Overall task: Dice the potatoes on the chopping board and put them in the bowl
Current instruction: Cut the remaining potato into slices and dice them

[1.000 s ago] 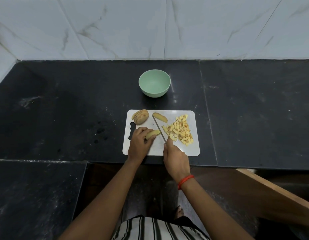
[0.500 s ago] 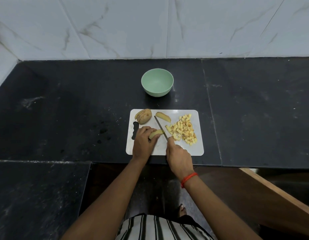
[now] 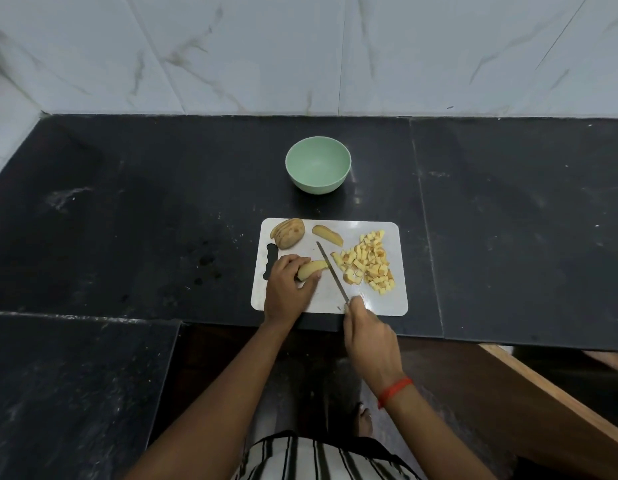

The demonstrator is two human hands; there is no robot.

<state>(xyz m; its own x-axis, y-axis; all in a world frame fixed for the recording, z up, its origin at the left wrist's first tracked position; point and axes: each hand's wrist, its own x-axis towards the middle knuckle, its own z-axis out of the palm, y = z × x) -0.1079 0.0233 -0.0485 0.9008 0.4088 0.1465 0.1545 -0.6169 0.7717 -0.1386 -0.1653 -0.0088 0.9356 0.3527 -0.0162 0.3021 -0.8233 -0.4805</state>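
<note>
Left hand clasps a half-hidden potato wedge; right hand grips the knife, handle concealed.

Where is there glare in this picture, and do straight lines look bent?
Head view: a bright glare patch sits on the chopping board beside the right hand; faint sheen on the counter right of the bowl; wall tile joints lean outward, a wide-angle distortion.

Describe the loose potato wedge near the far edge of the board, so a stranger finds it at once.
On the black counter, a white chopping board lies before a green bowl. Near the board's far edge, a lone wedge lies between the sliced potato half on the left and the pile of dice on the right. Unlike the other wedge, gripped by the left hand, nothing touches it.
</note>
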